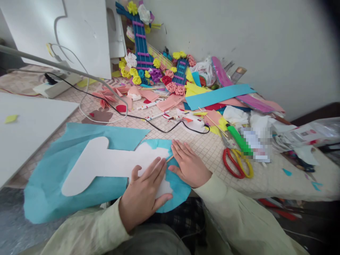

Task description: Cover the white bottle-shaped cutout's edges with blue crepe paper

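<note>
White board (32,138), cut off by the frame's left edge, lies near a power strip (53,88) on a cluttered table. Turquoise paper (50,187) spreads beneath a white cutout (117,163) directly before the person, part of its wider right end overlapped by the paper. The left hand (145,194), clasping nothing visible, lies over that end with fingers extended, hiding some of its outline. Beyond, paper roses surround a blue paper guitar (142,46). A thin stick (170,159) shows between the hands; its right end is hidden, and whether either hand grips it cannot be told. The right hand (191,164) rests flat on the paper, unclenched, thumb apart. Farther right lie red-and-yellow scissors (237,163), a green-handled tool (239,140), a packet (256,144) whose label is pixelated, and clear plastic packaging (313,131), its reddish marks unreadable, running out of frame.
</note>
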{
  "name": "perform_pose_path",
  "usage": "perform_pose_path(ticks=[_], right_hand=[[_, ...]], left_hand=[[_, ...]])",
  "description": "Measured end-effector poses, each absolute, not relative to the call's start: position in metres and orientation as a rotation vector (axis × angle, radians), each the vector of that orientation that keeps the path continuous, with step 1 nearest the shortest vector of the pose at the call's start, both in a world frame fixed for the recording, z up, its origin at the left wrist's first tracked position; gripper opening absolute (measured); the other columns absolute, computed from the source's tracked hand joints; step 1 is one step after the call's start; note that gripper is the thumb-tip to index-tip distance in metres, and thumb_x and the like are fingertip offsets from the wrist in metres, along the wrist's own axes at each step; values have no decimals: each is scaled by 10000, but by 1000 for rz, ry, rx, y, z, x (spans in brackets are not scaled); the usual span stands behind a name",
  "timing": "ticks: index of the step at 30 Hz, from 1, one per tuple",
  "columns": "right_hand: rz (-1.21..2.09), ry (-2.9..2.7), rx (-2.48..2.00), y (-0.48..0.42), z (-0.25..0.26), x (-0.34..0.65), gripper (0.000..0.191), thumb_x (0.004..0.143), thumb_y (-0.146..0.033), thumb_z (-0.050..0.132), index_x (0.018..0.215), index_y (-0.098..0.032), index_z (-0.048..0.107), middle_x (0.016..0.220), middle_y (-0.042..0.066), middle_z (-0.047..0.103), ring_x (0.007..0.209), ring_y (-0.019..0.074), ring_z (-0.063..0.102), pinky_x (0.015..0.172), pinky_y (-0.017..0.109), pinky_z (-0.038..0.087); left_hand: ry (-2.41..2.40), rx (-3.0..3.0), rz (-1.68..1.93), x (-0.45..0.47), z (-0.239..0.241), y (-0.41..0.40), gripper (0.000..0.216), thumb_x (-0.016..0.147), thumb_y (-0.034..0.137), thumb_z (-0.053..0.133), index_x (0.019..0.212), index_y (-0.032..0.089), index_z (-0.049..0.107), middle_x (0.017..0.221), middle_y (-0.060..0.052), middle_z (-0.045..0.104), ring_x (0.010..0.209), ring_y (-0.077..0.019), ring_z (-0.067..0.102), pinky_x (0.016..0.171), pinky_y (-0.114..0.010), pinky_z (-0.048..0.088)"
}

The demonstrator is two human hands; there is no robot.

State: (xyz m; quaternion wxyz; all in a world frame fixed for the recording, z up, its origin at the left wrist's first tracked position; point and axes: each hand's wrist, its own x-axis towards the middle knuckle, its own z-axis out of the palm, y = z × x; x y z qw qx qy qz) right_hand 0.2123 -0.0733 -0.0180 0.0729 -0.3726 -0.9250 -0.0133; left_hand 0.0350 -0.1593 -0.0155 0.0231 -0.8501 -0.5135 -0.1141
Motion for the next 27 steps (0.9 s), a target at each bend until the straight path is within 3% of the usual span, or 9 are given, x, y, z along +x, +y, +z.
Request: perform_pose_path(ticks=[7, 17, 27], right_hand=[[4, -2740, -1174, -73, -19, 205, 675, 854, -518, 290, 1282, -4, 382, 1383, 190, 296, 1299, 264, 242, 1071, 435, 243], [114, -2753, -1188, -60, -22, 191, 750, 854, -550, 218, 1319, 34, 292, 1406, 209, 221, 1318, 255, 178, 1087, 396, 208], [257, -2775, -1100, -67, -20, 210, 689, 886, -481, 205, 1342, 36, 212, 1430, 208, 134, 1336, 233, 75, 1086, 411, 213]], left_hand=[[-1538, -2743, -391, 38, -18, -161, 555, 880, 500, 267, 1280, 144, 416, 1301, -88, 466, 1194, -226, 382, 884, -346, 285], [-1643, -2555, -437, 40, -14, -152, 486, 880, 442, 309, 1205, 129, 487, 1280, -109, 485, 1159, -251, 431, 854, -399, 292], [-1628, -2707, -371, 40, -8, -160, 557, 873, 485, 292, 1295, 133, 382, 1350, -73, 401, 1180, -237, 395, 849, -392, 294]])
